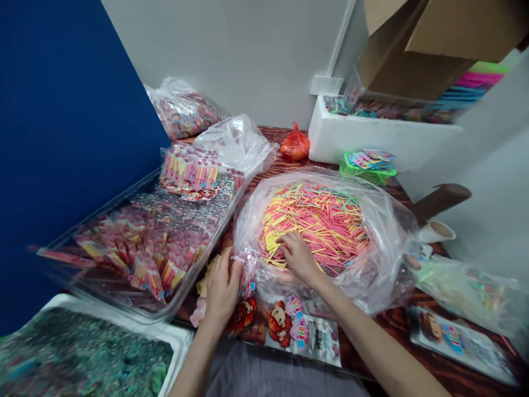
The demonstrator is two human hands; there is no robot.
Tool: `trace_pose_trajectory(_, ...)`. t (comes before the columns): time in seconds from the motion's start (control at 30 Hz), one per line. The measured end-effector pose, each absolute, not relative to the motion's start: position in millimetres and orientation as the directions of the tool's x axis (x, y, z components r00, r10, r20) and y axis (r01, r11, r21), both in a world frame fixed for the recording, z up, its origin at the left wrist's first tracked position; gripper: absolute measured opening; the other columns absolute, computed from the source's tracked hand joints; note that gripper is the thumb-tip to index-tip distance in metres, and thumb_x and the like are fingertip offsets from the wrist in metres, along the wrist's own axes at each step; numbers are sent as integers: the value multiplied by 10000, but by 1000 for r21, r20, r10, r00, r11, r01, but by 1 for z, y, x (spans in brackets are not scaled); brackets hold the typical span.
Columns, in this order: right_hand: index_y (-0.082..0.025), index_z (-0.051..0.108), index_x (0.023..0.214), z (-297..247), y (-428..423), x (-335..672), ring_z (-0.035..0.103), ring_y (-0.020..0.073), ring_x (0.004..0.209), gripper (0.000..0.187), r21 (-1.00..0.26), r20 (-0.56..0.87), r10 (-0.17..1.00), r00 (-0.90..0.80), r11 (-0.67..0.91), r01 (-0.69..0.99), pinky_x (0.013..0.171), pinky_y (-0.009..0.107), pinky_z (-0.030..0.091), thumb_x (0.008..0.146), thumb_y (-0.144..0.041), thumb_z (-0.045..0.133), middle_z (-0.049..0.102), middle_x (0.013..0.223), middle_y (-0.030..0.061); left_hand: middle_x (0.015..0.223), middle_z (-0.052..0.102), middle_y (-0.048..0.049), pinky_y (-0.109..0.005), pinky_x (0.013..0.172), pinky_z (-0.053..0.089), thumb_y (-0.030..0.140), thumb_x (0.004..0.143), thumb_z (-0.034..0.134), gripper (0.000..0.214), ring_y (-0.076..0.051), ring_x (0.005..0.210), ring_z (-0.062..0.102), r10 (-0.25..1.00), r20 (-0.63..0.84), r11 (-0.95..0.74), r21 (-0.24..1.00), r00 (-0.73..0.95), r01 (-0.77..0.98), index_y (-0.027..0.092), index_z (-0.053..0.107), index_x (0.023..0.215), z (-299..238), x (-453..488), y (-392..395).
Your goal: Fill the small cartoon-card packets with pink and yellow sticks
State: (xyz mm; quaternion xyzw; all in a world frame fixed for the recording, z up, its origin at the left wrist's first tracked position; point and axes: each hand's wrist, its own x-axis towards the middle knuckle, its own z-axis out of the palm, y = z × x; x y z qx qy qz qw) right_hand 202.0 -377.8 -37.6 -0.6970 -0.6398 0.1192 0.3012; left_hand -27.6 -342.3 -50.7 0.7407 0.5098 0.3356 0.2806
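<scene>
Thin pink, yellow and green sticks point(318, 223) fill a large clear plastic bag point(384, 248) that lies open on the table. My right hand point(298, 255) reaches over its near rim, fingers curled together on yellow sticks at the left of the heap. At the table's front edge, my left hand point(223, 286) has its thumb against a clear printed packet point(248, 271); its fingers are bent and partly hidden. Flat printed packets with a cartoon monkey point(281, 325) and the word "Stick" lie between my arms.
Left stands a clear tray point(202, 259) of filled packets point(149, 270). A white foam box point(182, 344) is below it. Behind are a red bag point(295, 144), a green basket point(367, 175) and a foam box point(372, 135). Right lie a cardboard tube point(442, 199) and a printed pouch point(458, 342).
</scene>
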Motion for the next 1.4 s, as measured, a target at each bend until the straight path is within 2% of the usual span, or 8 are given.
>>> trace_pose_trajectory(0.17, -164, 636, 1068, -46, -397, 238, 491, 277, 992, 251, -248, 181, 983, -24, 69, 966, 852, 391, 415, 862, -86, 515, 620, 1030, 126, 1483, 422, -159, -557, 1094, 294, 407, 931, 467, 656, -321, 1354, 397, 858, 290, -514, 474, 424, 715, 196, 230, 1505, -52, -40, -365)
trace_pose_trajectory(0.33, -114, 595, 1173, -52, -396, 234, 474, 322, 1039, 330, -34, 131, 973, -191, 197, 980, 885, 442, 370, 851, -111, 521, 609, 1115, 183, 1531, 348, -151, -526, 1091, 331, 425, 909, 514, 708, -328, 1392, 338, 814, 292, -580, 377, 501, 722, 209, 213, 1512, -62, -41, -372)
trace_pose_trajectory(0.43, -120, 610, 1118, -58, -387, 230, 483, 320, 1013, 272, 64, 136, 969, -207, 200, 978, 881, 444, 350, 877, -113, 483, 613, 1088, 184, 1527, 352, -155, -522, 1098, 327, 396, 921, 500, 678, -323, 1384, 351, 805, 323, -591, 353, 498, 726, 194, 226, 1507, -69, -35, -363)
trace_pose_trajectory(0.8, -149, 599, 894, -60, -375, 242, 488, 259, 845, 134, 140, 149, 951, -273, 253, 957, 792, 378, 332, 929, -170, 471, 618, 894, 109, 1485, 427, -147, -568, 1104, 280, 415, 933, 476, 560, -315, 1335, 420, 817, 265, -572, 260, 512, 778, 181, 374, 1431, -58, -46, -365)
trace_pose_trajectory(1.0, -155, 596, 896, -58, -377, 247, 498, 243, 833, 163, -19, 172, 960, -220, 227, 974, 804, 356, 334, 933, -135, 439, 638, 863, 101, 1464, 453, -147, -564, 1115, 276, 346, 939, 477, 452, -301, 1334, 427, 806, 314, -586, 315, 501, 746, 185, 460, 1360, -42, -41, -373)
trace_pose_trajectory(1.13, -171, 565, 870, -53, -374, 248, 509, 225, 826, 180, -303, 193, 978, -80, 137, 943, 771, 320, 361, 935, -133, 402, 622, 848, 88, 1430, 478, -141, -536, 1117, 308, 287, 932, 498, 416, -290, 1354, 394, 775, 377, -631, 417, 508, 654, 192, 482, 1337, -29, -28, -382)
trace_pose_trajectory(1.27, -207, 500, 793, -42, -372, 248, 506, 198, 815, 166, -626, 231, 971, 54, 106, 772, 745, 293, 384, 935, -216, 414, 573, 844, 48, 1373, 520, -119, -473, 1062, 411, 258, 941, 486, 377, -256, 1300, 455, 779, 323, -612, 576, 538, 541, 217, 503, 1315, -22, -6, -390)
trace_pose_trajectory(1.4, -216, 467, 738, -39, -374, 251, 508, 180, 779, 197, -799, 217, 969, 117, 108, 591, 724, 285, 394, 916, -298, 447, 541, 791, 7, 1331, 553, -119, -477, 1041, 433, 243, 944, 474, 324, -252, 1256, 495, 766, 296, -592, 670, 570, 448, 209, 546, 1258, -25, 19, -391)
